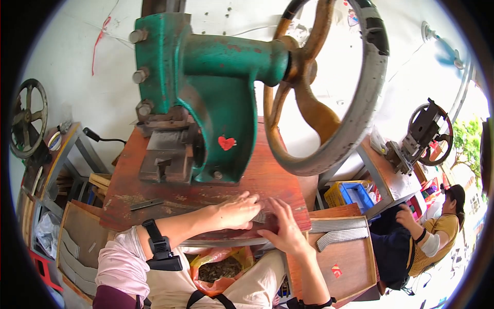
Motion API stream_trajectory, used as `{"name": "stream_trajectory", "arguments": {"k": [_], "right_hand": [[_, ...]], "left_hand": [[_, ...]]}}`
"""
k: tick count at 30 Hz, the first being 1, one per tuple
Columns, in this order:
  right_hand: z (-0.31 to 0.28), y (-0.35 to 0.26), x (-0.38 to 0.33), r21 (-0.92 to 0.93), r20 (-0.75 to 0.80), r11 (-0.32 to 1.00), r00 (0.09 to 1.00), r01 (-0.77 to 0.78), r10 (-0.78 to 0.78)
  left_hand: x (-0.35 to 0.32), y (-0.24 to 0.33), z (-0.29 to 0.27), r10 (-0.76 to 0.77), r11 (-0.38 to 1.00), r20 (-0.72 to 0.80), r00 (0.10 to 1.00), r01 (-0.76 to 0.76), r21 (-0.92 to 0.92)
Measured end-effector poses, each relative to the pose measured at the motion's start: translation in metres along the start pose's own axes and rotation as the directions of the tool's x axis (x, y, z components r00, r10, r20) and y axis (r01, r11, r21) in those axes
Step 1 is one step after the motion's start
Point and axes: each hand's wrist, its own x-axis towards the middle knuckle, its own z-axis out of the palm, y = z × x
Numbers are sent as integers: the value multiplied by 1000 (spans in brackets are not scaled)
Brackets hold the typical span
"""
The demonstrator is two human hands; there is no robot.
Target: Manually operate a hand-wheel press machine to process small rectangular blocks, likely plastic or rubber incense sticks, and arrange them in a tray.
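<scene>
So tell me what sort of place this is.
Likely a small metalworking workshop: a green cast-iron hand press with a large flywheel stands on a worn red wooden bench, and rows of thin grey metal strips lie nearby.

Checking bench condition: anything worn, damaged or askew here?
Mostly wear: the green cast-iron press has chipped, rust-spotted paint, and the red wooden bench top is scuffed pale along its front. A thin grey metal strip lies loose and slanted there. Nothing looks spilled.

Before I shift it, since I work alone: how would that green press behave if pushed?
The green press is thick cast metal, so probably very heavy. Its large flywheel sits high on one side, so it may be top-heavy. Bolts show on its frame, and it would likely not slide on the red bench.
</scene>
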Motion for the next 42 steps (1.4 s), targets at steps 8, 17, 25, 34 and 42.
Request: {"name": "stream_trajectory", "arguments": {"k": [8,17,25,34,42], "right_hand": [[4,37,23,46,87,997,994,65,-69],[9,34,23,41,26,999,999,35,-36],[23,-17,32,148,-36,988,999,45,-41],[103,-108,171,229,-256,952,956,205,-144],[120,-96,237,357,-149,934,986,-13,71]], "left_hand": [[-8,2,13,-223,954,-106,969,195,-228],[-23,4,27,-259,934,-310,915,156,-320],[-75,6,-2,-294,909,-398,869,125,-397],[-161,-87,-82,-494,846,-741,456,54,-531],[-146,-146,-113,-473,839,-631,615,533,-110]]}}
